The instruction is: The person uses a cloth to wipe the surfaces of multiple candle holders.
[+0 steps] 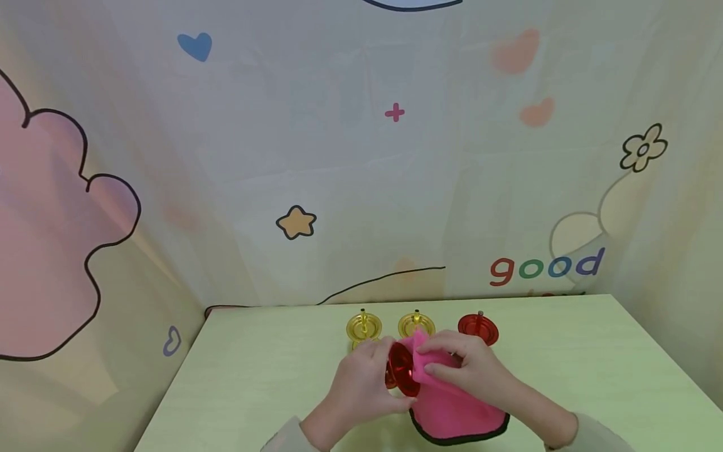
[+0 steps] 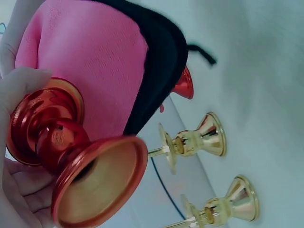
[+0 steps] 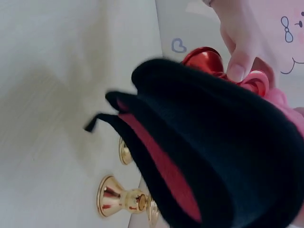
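In the head view my left hand (image 1: pixel 358 383) grips a red metallic candlestick (image 1: pixel 403 371), tilted on its side above the table. My right hand (image 1: pixel 479 371) pinches a pink cloth (image 1: pixel 452 411) with a black edge, its bunched part pressed to the candlestick's dish. The left wrist view shows the candlestick's hollow base (image 2: pixel 104 185) facing the camera, with the thumb on the part next to the cloth. From the right wrist, the cloth's black border (image 3: pixel 213 137) hangs in folds and hides most of the right hand.
Two gold candlesticks, one left (image 1: pixel 364 328) and one in the middle (image 1: pixel 417 326), stand upright near the table's back edge. Another red candlestick (image 1: pixel 469 328) stands to their right, partly behind my right hand. A printed curtain (image 1: pixel 361 157) rises behind the pale table (image 1: pixel 254 376).
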A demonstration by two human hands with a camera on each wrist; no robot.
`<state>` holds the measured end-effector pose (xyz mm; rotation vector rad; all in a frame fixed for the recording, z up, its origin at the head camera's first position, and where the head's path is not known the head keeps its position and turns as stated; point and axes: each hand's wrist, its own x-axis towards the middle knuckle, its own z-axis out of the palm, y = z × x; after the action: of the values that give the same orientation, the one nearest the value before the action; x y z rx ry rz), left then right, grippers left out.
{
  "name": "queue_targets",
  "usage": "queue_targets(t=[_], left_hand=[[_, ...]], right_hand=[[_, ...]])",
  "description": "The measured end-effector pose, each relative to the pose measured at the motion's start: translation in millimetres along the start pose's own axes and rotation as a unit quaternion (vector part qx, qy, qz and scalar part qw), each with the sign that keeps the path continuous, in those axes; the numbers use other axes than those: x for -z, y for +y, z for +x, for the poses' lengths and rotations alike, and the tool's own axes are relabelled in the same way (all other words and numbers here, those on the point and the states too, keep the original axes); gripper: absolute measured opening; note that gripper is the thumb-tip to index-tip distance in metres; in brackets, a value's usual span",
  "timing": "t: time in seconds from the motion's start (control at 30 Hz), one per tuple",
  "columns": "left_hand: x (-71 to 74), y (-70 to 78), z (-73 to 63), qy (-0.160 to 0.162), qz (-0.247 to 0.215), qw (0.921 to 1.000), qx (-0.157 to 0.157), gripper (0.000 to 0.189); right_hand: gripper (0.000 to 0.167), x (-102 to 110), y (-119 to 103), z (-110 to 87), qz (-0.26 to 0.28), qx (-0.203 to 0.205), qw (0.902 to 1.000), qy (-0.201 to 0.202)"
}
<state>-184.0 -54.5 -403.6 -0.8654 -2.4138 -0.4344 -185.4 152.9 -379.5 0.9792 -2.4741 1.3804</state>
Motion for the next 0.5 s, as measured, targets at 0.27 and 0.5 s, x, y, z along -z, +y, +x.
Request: queue_targets(t=[0.27, 0.5], left_hand=[[1.3, 4.5, -0.2, 0.038, 0.050, 0.9964, -0.057, 0.073], [4.0, 1.6, -1.1, -0.091, -0.108, 0.9896, 0.026, 0.078]], right_hand=[[0.019, -5.5, -2.9, -2.4, -0.061, 0.008, 0.9974, 0.038], [0.019, -7.2, -7.4, -4.8, -0.024, 0.009, 0.9975, 0.066]])
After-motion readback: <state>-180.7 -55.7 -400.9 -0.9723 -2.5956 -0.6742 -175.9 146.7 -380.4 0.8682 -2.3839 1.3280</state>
